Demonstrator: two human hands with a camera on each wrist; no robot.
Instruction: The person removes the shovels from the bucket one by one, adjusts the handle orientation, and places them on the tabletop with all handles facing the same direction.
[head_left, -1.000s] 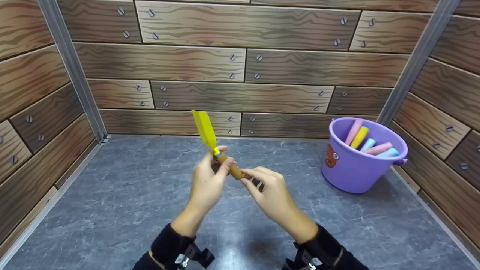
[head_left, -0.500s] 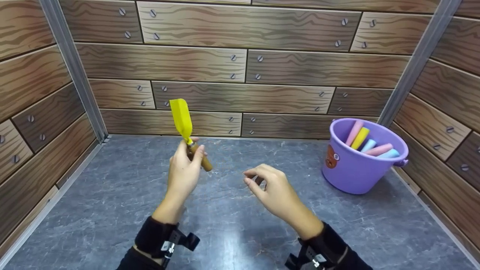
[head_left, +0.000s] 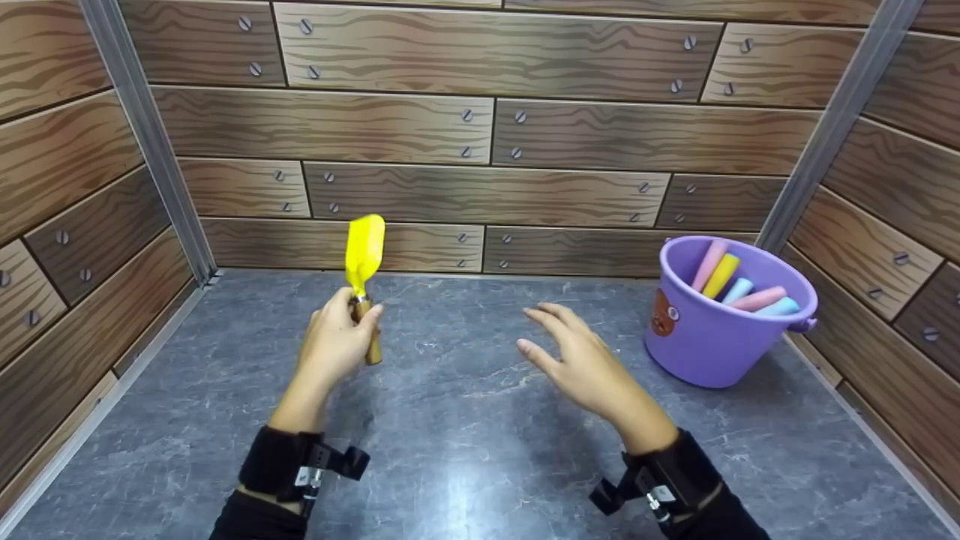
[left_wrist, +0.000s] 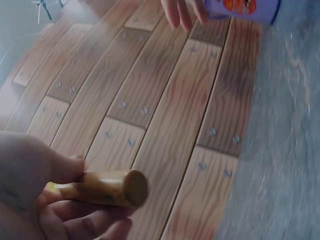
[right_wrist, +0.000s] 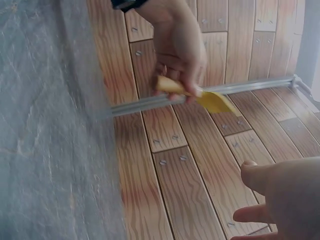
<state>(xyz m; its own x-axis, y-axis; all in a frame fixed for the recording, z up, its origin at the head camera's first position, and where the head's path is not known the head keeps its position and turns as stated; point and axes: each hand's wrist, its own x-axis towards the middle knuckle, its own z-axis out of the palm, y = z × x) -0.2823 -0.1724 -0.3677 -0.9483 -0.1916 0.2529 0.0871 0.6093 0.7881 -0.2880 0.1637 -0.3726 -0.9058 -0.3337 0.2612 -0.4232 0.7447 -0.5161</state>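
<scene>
My left hand (head_left: 334,339) grips a small toy shovel by its wooden handle (head_left: 373,346), thumb on one side and fingers on the other. The shovel's yellow blade (head_left: 365,246) points up and away, toward the back wall. In the left wrist view the rounded butt of the handle (left_wrist: 135,188) sticks out past the fingers. My right hand (head_left: 585,367) hovers over the table between the shovel and the bucket, fingers spread and nothing in them. From the right wrist view, the shovel blade (right_wrist: 216,103) shows beyond the left hand's thumb.
A purple bucket (head_left: 705,352) with a brown face sticker stands at the right on the grey marbled tabletop (head_left: 450,420). Several pink, yellow and blue sticks (head_left: 720,276) lean inside it. Wood-patterned walls (head_left: 480,135) enclose the back and sides.
My right hand has let go of the handle's end, moved right and spread its fingers. The left hand has carried the shovel left, turning its handle more upright.
</scene>
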